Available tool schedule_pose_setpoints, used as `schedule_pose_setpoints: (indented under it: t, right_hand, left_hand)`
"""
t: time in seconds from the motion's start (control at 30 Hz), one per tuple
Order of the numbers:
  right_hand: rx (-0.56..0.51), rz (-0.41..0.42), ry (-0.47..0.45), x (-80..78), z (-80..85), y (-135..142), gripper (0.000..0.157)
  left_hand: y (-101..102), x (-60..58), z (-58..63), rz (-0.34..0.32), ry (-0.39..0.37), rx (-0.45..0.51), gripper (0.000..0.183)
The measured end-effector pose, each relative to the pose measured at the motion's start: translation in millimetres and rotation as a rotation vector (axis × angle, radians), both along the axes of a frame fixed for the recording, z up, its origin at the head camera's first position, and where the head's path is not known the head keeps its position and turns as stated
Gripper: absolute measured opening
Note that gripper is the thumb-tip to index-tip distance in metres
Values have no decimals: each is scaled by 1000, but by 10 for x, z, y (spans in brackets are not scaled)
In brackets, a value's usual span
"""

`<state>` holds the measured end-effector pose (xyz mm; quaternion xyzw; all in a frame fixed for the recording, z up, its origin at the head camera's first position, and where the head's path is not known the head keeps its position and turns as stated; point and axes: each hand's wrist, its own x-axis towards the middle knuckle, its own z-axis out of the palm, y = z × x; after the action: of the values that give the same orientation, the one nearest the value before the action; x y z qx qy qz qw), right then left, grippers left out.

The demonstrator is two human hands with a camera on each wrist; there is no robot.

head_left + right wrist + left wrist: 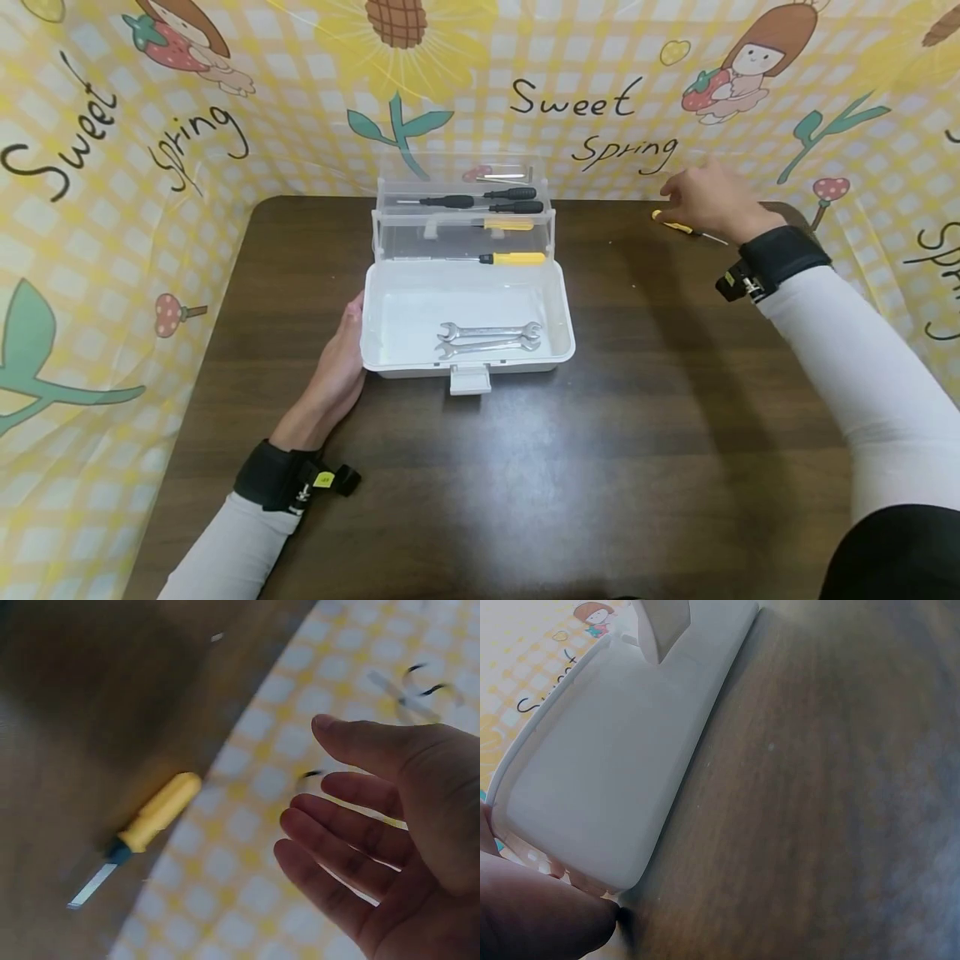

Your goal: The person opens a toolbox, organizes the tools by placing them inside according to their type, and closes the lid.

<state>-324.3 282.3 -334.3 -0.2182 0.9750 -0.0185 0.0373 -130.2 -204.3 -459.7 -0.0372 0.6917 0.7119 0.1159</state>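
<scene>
A white toolbox [408, 312] stands on the brown table, its clear lid and tray raised at the back. My left hand [341, 362] rests against the box's left side; in the left wrist view, the thumb [547, 911] lies at the box's end and the other fingers are mostly hidden. A yellow screwdriver [161, 814] with a black collar lies near the table's far right edge. Just above it hovers my right hand [708, 200], fingers loosely spread and holding nothing. Two open-end wrenches [487, 332] lie inside the box.
The clear tray [382, 237] and lid hold black-handled screwdrivers [513, 207], yellow-handled screwdrivers [517, 259] and thin metal keys [504, 177]. A latch [470, 381] hangs off the box's front. A yellow checked cloth [300, 150] rises behind the table and along its sides.
</scene>
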Motion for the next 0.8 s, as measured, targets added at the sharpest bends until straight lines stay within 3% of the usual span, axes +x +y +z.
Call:
schedule_pose_setpoints:
  t: [0.13, 0.27, 0.4, 0.6, 0.8]
  right_hand:
    - [17, -34, -35, -127, -217, 132, 38]
    - [25, -35, -21, -217, -412, 236, 29]
    - [34, -41, 17, -287, -564, 316, 30]
    - [34, -64, 33, -362, -730, 370, 33]
    - [-3, -119, -3, -387, -798, 326, 22]
  left_hand:
    - [6, 2, -12, 7, 7, 4, 69]
    - [17, 5, -23, 8, 10, 18, 69]
    - [11, 8, -20, 15, 4, 9, 69]
    - [1, 12, -10, 16, -4, -5, 68]
    - [-3, 16, 0, 10, 13, 6, 68]
